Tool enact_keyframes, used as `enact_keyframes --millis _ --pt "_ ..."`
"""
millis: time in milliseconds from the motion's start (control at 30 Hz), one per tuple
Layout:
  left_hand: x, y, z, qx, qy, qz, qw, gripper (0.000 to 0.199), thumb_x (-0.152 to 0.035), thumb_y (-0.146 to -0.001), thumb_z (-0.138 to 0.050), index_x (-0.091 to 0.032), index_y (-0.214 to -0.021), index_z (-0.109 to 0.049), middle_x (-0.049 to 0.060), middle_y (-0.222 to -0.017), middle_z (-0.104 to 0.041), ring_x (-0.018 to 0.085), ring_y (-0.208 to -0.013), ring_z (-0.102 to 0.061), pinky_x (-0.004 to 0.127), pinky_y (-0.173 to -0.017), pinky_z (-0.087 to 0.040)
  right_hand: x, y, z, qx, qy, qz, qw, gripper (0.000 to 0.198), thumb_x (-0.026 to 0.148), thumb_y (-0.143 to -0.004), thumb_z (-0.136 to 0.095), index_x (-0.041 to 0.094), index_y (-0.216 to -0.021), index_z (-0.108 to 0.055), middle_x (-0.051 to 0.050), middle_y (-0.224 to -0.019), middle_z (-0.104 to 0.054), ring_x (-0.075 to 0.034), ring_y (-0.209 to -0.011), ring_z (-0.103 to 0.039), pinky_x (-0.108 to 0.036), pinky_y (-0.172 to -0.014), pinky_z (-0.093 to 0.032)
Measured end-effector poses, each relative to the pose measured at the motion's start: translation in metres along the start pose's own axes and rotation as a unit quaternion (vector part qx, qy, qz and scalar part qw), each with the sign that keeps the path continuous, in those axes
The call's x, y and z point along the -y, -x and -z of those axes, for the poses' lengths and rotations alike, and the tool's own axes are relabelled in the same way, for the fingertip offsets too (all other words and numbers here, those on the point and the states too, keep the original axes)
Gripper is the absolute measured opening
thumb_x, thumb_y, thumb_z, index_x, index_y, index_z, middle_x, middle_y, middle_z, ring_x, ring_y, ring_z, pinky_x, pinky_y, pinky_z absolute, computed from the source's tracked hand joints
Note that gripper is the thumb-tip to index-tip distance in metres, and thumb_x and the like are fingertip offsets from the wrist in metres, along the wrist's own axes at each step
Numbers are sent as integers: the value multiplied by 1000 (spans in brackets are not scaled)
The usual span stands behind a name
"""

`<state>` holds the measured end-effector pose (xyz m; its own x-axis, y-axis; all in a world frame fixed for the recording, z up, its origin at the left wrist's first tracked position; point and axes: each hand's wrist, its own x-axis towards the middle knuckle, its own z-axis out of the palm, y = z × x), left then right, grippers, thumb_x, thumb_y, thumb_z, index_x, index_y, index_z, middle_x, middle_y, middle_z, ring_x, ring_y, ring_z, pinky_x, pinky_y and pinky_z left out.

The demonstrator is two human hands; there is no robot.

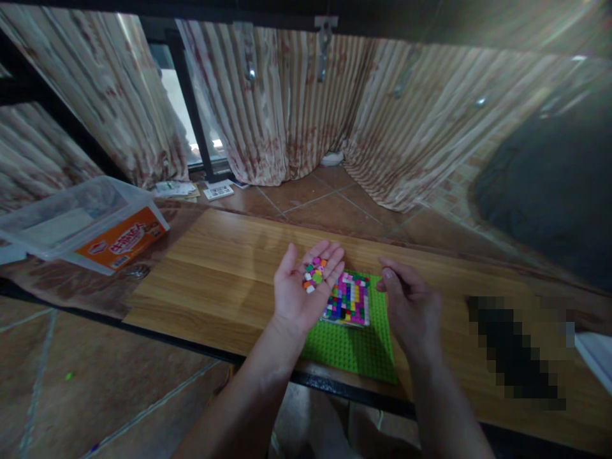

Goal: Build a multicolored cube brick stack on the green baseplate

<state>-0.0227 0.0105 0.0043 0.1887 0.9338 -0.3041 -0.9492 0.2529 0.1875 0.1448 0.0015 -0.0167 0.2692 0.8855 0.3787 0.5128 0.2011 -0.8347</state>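
Note:
My left hand (pixel 296 299) is turned palm up and carries several small toy bricks (pixel 314 275) in pink, orange, green, yellow and white. Its fingers are stretched out, not wrapped round them. Beneath and beside it, a block of many-coloured toy bricks (pixel 352 298) sits on a green studded baseplate (pixel 358 350); the left fingers hide part of the block. My right hand (pixel 412 309) hovers near the baseplate's right edge, with thumb and forefinger pinched together. Whatever may be between those fingertips is too small to make out.
A wooden tabletop (pixel 215 268) lies under the baseplate. At the far left stands a clear plastic tub (pixel 102 217) with an orange label. A blurred dark object (pixel 514 350) lies on the right, near white paper (pixel 595 357). Striped curtains (pixel 287 108) hang behind.

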Motion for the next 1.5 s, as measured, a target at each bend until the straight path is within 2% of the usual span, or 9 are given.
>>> enact_keyframes --millis 200,333,567,667,833,1033,1200,1333,1500 --pt "-1 0 -1 -17 2 -2 1000 45 -47 -89 -48 -7 -101 -67 16 -100 -70 26 -108 -64 38 -100 -46 -1 1 0 14 -25 -14 1000 26 37 -85 -58 18 -98 -70 -5 -83 -70 -17 -66 -64 -34 -65 -52" --pt "-2 0 -1 -28 3 -5 1000 44 -46 -89 -49 -8 -103 -67 16 -101 -70 26 -107 -65 39 -99 -47 -3 4 -4 29 -49 -23 998 24 38 -83 -61 19 -95 -70 -7 -88 -72 -20 -75 -67 -38 -72 -54" --pt "-3 0 -1 -28 5 -7 1000 45 -46 -89 -49 -7 -101 -68 16 -97 -71 25 -101 -66 38 -97 -48 -3 7 -11 66 10 73 995 14 35 -84 -63 26 -86 -74 -5 -100 -70 -22 -98 -62 -45 -93 -46" --pt "-3 0 -1 -18 7 -7 1000 45 -47 -90 -49 -7 -96 -68 15 -94 -71 23 -95 -68 37 -96 -48 -8 7 -17 76 14 51 996 12 36 -81 -66 28 -82 -75 -5 -112 -66 -24 -108 -58 -48 -98 -41" --pt "-3 0 0 -19 8 -5 1000 45 -46 -90 -49 -6 -98 -68 15 -93 -71 23 -94 -68 37 -96 -48 -18 6 -23 95 -37 -10 995 13 37 -77 -70 27 -82 -76 -6 -113 -66 -24 -107 -59 -48 -98 -41" --pt "-3 0 0 -29 11 -4 1000 44 -45 -90 -49 -8 -104 -67 14 -93 -71 23 -96 -67 38 -97 -48 -18 6 -24 97 -92 -90 987 17 37 -74 -71 23 -81 -75 -7 -106 -69 -24 -100 -62 -45 -92 -46" --pt "-3 0 -1 -34 10 -2 999 44 -45 -90 -49 -7 -106 -67 14 -92 -71 24 -96 -67 38 -97 -48 -11 6 -26 100 -124 -145 977 25 40 -69 -73 19 -82 -74 -6 -85 -74 -20 -76 -65 -36 -72 -52" --pt "-3 0 -1 -42 8 -3 999 44 -44 -89 -50 -8 -108 -67 14 -93 -71 24 -98 -67 38 -98 -47 -7 6 -29 87 -175 -197 961 27 38 -61 -78 19 -80 -73 -4 -73 -72 -16 -59 -62 -30 -57 -50" --pt "-3 0 0 -34 7 -4 999 45 -45 -89 -50 -6 -106 -67 14 -91 -71 23 -93 -68 38 -97 -48 -2 6 -30 84 -173 -193 962 23 35 -62 -76 18 -77 -73 -3 -71 -71 -15 -59 -61 -28 -57 -49"
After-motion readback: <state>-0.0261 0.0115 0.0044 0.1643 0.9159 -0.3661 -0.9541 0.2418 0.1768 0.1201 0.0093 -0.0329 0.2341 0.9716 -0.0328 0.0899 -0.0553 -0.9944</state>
